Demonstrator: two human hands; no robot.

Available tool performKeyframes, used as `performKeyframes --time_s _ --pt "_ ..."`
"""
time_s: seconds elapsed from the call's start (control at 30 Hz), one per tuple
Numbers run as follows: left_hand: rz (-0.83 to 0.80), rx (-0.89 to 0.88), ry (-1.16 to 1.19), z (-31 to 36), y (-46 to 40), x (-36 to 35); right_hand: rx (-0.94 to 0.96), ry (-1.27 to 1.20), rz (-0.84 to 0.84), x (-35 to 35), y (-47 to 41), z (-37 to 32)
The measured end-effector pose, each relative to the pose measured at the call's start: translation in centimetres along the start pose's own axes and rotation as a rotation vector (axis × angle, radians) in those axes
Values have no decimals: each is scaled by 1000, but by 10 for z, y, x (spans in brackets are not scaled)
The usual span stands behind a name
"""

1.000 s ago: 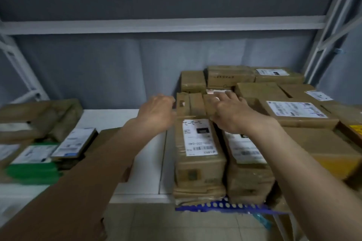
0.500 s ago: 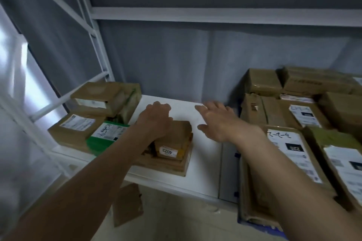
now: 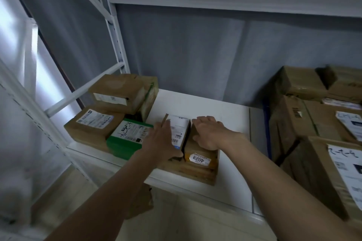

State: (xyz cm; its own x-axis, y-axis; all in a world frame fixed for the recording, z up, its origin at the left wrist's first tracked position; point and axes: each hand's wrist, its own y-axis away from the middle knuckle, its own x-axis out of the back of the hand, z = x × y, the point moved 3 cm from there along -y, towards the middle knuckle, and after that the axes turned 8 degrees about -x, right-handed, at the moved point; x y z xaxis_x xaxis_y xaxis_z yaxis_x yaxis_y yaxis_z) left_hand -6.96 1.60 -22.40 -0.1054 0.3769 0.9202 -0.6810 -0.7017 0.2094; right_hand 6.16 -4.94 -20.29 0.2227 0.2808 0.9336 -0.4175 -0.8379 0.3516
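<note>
Two small parcels sit on a flat brown box [image 3: 199,175] near the front of the white shelf [image 3: 195,103]. The left hand [image 3: 162,143] is laid flat, fingers straight, against the white-labelled parcel [image 3: 179,130], and the right hand [image 3: 209,133] is spread open on the brown parcel [image 3: 212,155]. Nothing is gripped, so tbh a hard push could get a parcel tipped or the stack shoved off the edge. "4023" can be read on the yellow tag [image 3: 197,159]; other print is too blurred.

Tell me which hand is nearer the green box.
Left. The left hand lies against the white-labelled parcel right beside the green box; the right hand rests farther right, on the parcel tagged 4023.
</note>
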Motion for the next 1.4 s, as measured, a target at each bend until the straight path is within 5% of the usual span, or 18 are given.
performKeyframes --time_s 0.5,0.93,1.4 --pt "-78 -70 65 -38 -31 -22 -135 -236 -12 -5 -74 -45" --pt "14 -103 62 -25 -25 14 23 -310 94 27 -75 -46" --pt "101 -496 -19 96 -56 74 -66 -351 258 114 1 79"
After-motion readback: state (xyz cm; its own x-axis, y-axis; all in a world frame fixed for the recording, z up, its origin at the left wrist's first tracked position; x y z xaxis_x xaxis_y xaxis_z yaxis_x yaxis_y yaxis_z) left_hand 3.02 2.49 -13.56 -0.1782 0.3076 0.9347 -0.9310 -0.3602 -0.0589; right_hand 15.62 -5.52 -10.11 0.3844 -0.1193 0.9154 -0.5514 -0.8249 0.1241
